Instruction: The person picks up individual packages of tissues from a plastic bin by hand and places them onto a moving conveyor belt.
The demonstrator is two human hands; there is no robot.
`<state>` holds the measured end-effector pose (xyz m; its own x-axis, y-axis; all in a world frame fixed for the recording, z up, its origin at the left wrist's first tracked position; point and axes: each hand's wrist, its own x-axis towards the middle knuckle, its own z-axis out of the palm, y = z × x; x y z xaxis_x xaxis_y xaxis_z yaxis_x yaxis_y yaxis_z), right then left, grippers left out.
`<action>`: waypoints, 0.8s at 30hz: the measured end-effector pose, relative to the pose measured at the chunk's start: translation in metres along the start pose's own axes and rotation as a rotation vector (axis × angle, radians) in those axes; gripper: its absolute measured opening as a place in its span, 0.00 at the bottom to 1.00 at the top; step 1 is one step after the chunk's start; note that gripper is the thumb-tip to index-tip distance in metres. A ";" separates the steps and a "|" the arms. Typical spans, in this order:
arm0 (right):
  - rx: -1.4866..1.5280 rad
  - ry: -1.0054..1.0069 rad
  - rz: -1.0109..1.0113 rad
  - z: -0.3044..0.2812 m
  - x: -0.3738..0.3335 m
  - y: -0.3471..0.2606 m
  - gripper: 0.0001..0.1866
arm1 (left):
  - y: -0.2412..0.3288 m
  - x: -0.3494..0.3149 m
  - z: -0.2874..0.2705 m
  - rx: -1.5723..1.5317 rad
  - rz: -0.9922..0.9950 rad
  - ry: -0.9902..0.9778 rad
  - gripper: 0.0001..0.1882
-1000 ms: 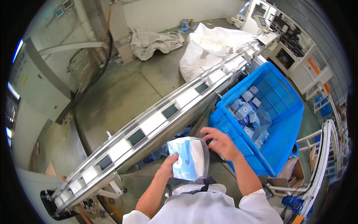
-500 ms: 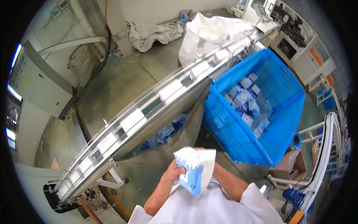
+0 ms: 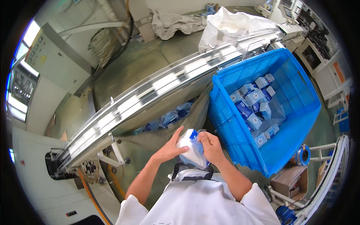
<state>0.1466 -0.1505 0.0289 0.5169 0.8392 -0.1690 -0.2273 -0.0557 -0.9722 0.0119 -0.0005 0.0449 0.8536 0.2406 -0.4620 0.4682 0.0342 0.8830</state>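
In front of my chest I hold a white-and-blue tissue pack (image 3: 192, 150), its white side up and a dark blue patch at its far end. My left hand (image 3: 168, 150) supports the left side, the thumb lying on the white face and the fingers stretched along the edge. On the opposite side, my right hand (image 3: 211, 147) is closed on the blue, film-like part of the pack, with the fingertips bent in. The pack's underside is hidden.
A blue crate (image 3: 240, 148) with several blue-and-white packs stands at right. A conveyor (image 3: 153, 90) carrying white blocks runs diagonally ahead. Beneath it, a grey-brown cloth (image 3: 200, 103) holds blue packs. A cardboard box (image 3: 287, 182) lies near right; a white sack (image 3: 210, 32) stands beyond.
The pack has turned from its blue printed face to mostly white. My right hand has come round onto its right side, and my left fingers have spread. The view has shifted and tilted.
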 end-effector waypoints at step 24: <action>-0.913 0.104 -0.557 0.051 0.048 0.096 0.05 | -0.147 -0.017 -0.050 -0.434 -0.143 0.548 0.31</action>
<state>0.1075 -0.0886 -0.0647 0.4344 0.8237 0.3644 0.7426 -0.0985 -0.6624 -0.0823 0.0392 -0.0728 0.4993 0.6543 -0.5679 0.3366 0.4575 0.8230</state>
